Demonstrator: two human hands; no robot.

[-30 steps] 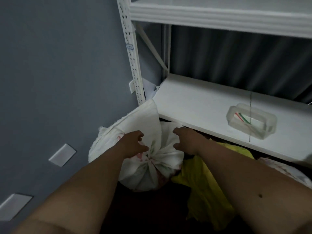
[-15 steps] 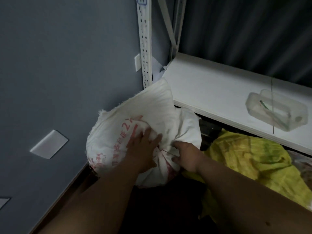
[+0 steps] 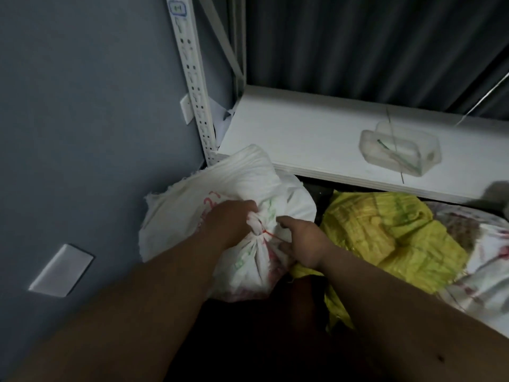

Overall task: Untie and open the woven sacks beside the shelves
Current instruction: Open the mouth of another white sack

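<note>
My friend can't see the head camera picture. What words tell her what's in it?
Two bare hands work at the red string tying a white woven sack: left hand grips its bunched neck, right hand beside it. A yellow sack lies under a white shelf.

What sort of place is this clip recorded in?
Probably a storeroom corner: a white metal shelving unit against a grey wall, with a tied white woven sack and a yellow sack on the floor beside it.
</note>
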